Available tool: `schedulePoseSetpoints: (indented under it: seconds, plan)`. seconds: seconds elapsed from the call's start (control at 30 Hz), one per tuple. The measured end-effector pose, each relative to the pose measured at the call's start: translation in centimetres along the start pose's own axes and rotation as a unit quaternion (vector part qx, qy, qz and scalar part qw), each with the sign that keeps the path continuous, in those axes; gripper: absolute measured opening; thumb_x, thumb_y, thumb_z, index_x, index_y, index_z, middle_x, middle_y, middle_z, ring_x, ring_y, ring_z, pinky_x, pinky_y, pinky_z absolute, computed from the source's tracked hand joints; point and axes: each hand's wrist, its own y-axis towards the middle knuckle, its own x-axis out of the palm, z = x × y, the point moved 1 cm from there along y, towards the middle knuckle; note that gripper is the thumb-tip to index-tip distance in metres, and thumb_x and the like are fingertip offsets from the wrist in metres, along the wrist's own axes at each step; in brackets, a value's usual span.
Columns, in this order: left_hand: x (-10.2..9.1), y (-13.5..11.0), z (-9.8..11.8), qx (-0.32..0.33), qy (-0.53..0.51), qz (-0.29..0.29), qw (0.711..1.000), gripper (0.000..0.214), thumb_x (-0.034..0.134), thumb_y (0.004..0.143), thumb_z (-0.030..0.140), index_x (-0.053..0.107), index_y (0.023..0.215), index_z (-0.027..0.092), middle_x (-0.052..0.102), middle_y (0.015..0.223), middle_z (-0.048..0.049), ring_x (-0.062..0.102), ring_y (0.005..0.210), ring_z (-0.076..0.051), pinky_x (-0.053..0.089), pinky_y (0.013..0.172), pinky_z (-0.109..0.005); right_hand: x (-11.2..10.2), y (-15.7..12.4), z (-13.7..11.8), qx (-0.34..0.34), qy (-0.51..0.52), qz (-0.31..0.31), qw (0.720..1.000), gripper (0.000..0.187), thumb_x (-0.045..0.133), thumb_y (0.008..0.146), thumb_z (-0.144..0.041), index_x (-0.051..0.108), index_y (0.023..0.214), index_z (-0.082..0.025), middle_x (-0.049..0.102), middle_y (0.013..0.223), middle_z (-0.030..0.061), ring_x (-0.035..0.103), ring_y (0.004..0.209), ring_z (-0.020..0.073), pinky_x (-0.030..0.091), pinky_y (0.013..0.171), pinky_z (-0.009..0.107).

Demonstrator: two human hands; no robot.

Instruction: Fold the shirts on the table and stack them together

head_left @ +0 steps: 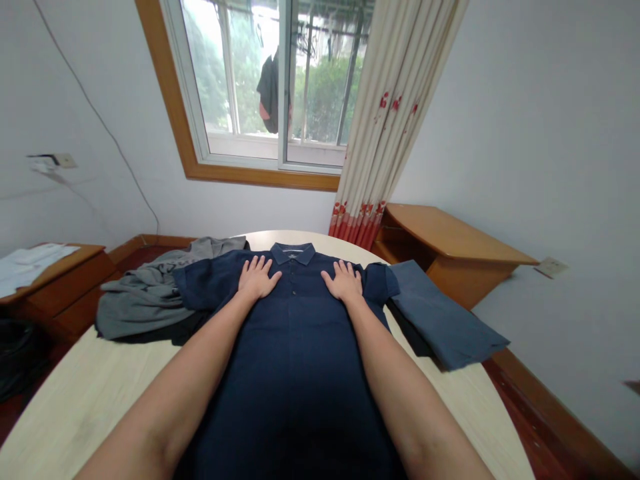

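Note:
A navy short-sleeved polo shirt [295, 353] lies spread face up on a round pale table [60, 407], its collar at the far edge and its hem toward me. My left hand [256, 279] rests flat on the shirt's upper chest, left of the buttons, fingers spread. On the other side of the buttons, my right hand [345, 280] presses flat near the shoulder, fingers apart. Neither hand grips the cloth. The shirt's left sleeve overlaps a heap of grey clothes [145, 300]; its right sleeve reaches folded dark blue-grey trousers or similar cloth [440, 313].
Behind the table are a window [280, 87] and a cream curtain with red flowers [385, 127]. A wooden desk [455, 233] stands at the back right. At the left, a wooden cabinet [60, 293] carries white papers, with a black bag [23, 353] below.

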Motion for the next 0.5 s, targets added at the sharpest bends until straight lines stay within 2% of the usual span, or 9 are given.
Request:
schedulePoseSetpoints:
  seconds: [0.17, 0.27, 0.37, 0.43, 0.5]
  plan:
    - [-0.2, -1.8, 0.1, 0.0, -0.017, 0.013, 1.0, 0.072, 0.026, 0.098, 0.06, 0.037, 0.153, 0.015, 0.025, 0.162, -0.0099, 0.015, 0.152, -0.028, 0.011, 0.123, -0.049, 0.0, -1.6, 0.3, -0.011, 0.006, 0.005, 1.0, 0.075, 0.025, 0.098, -0.061, 0.031, 0.155, -0.014, 0.022, 0.164, 0.0095, 0.016, 0.151, 0.0286, 0.013, 0.121, 0.048]
    - [-0.7, -3.5, 0.0, 0.015, -0.067, 0.047, 0.997, 0.063, 0.027, 0.1, 0.05, 0.043, 0.149, 0.013, 0.031, 0.16, -0.01, 0.021, 0.151, -0.027, 0.015, 0.123, -0.051, 0.0, -2.7, 0.7, -0.014, 0.026, 0.023, 0.999, 0.072, 0.029, 0.098, -0.059, 0.035, 0.153, -0.013, 0.027, 0.162, 0.0105, 0.02, 0.15, 0.028, 0.015, 0.12, 0.048]
    - [-1.9, -5.7, 0.0, 0.048, -0.139, 0.144, 0.979, 0.054, 0.023, 0.102, 0.036, 0.056, 0.139, 0.014, 0.046, 0.152, -0.0077, 0.037, 0.144, -0.022, 0.024, 0.121, -0.045, -0.3, -3.6, 1.1, -0.018, 0.068, 0.061, 0.996, 0.064, 0.031, 0.1, -0.051, 0.042, 0.149, -0.011, 0.042, 0.155, 0.0116, 0.033, 0.145, 0.0257, 0.022, 0.119, 0.042]
    - [-2.8, -7.2, 0.3, 0.07, -0.161, 0.198, 0.964, 0.052, 0.023, 0.102, 0.034, 0.065, 0.128, 0.017, 0.058, 0.142, -0.0064, 0.049, 0.135, -0.02, 0.031, 0.118, -0.038, -0.8, -4.0, 1.1, -0.025, 0.099, 0.097, 0.99, 0.057, 0.029, 0.101, -0.045, 0.049, 0.144, -0.013, 0.052, 0.147, 0.0109, 0.045, 0.137, 0.0234, 0.028, 0.115, 0.035]
    - [-3.3, -8.6, 0.7, 0.078, -0.158, 0.187, 0.966, 0.051, 0.026, 0.102, 0.037, 0.07, 0.118, 0.02, 0.068, 0.129, -0.0057, 0.059, 0.123, -0.021, 0.041, 0.109, -0.035, -1.4, -4.4, 1.0, -0.033, 0.124, 0.14, 0.982, 0.052, 0.026, 0.102, -0.041, 0.055, 0.138, -0.016, 0.06, 0.139, 0.0091, 0.054, 0.127, 0.0217, 0.033, 0.11, 0.031]
